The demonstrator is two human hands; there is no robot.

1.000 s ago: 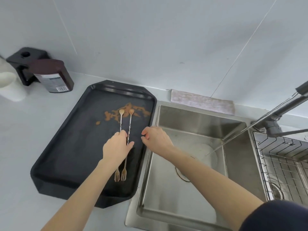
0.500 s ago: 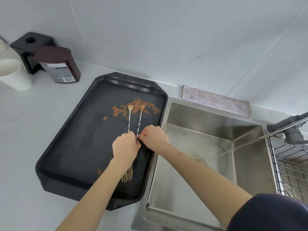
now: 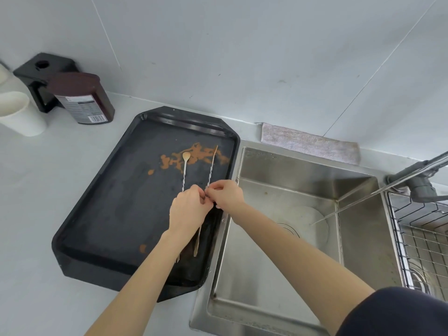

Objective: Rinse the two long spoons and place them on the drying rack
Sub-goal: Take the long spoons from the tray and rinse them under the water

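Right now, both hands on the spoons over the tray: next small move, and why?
Probably lift both spoons off the tray and carry them right, over the sink. The left hand seems to pinch the left spoon mid-handle and the right hand the right spoon, already turned on edge. Both bowls sit in the brown smear, so they need rinsing before the drying rack.

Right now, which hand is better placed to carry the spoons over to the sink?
Probably the right hand. It pinches the right spoon and sits beside the sink, on the sink side of the tray. The left hand, over the left spoon, is farther.
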